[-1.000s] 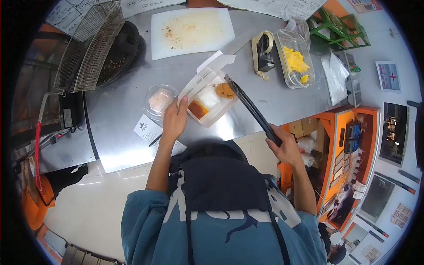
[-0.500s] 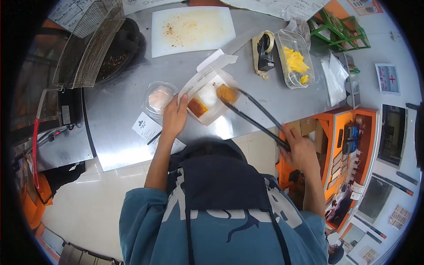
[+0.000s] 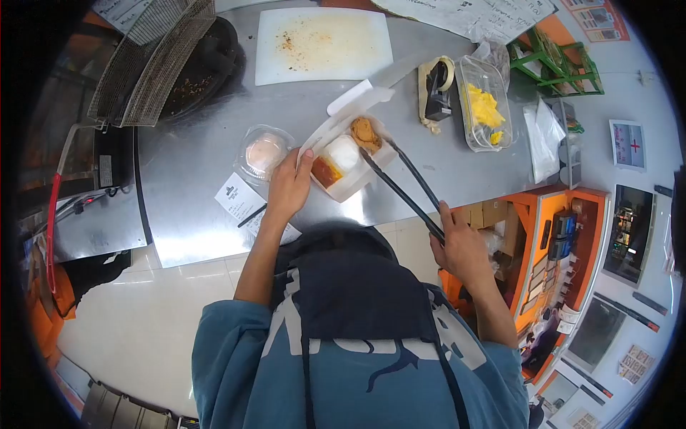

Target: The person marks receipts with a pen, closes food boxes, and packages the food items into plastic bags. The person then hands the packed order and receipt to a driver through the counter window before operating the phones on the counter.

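Observation:
My left hand (image 3: pixel 289 187) grips the left edge of an open white cardboard takeaway box (image 3: pixel 351 189), fingers over its side. Inside lie a mound of white rice (image 3: pixel 341 151), a browned, glazed piece of food (image 3: pixel 326 171) at the near left and a golden fried piece (image 3: pixel 365 131) at the far right. My right hand (image 3: pixel 463 247) is closed round black tongs (image 3: pixel 404 198). Their tips are apart, one by the near side of the fried piece, the other at the box's right wall. Whether they touch the piece, I cannot tell.
Left of the box sit a clear round container (image 3: pixel 263 153) and a printed receipt (image 3: pixel 241 198). A crumb-strewn cutting board (image 3: pixel 325 44) lies behind. To the right are a tape dispenser (image 3: pixel 436 96) and a clear tub (image 3: pixel 488 139) of yellow food. Wire fryer baskets (image 3: pixel 153 75) stand far left.
The fried piece has shifted towards the box's far side, and the tongs' tips now lie nearer than it. My right hand has moved left. My left hand keeps its hold on the box.

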Action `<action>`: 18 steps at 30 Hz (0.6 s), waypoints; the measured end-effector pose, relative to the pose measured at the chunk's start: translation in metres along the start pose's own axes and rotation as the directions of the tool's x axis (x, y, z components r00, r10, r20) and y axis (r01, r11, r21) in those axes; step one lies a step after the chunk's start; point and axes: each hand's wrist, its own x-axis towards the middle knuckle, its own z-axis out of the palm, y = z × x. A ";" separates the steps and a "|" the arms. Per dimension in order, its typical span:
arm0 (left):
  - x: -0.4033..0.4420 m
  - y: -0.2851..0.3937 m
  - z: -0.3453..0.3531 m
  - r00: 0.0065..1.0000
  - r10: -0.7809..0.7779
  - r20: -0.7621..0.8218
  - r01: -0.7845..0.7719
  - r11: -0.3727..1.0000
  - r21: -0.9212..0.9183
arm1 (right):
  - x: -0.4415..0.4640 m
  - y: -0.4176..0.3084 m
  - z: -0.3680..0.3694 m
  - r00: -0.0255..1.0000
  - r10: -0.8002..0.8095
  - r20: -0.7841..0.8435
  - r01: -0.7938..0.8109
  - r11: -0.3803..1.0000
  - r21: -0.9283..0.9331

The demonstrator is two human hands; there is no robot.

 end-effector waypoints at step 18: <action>0.001 -0.001 0.001 1.000 -0.005 0.004 0.005 1.000 -0.008 | 0.051 0.104 -0.031 0.886 -0.137 0.444 -0.342 0.453 0.823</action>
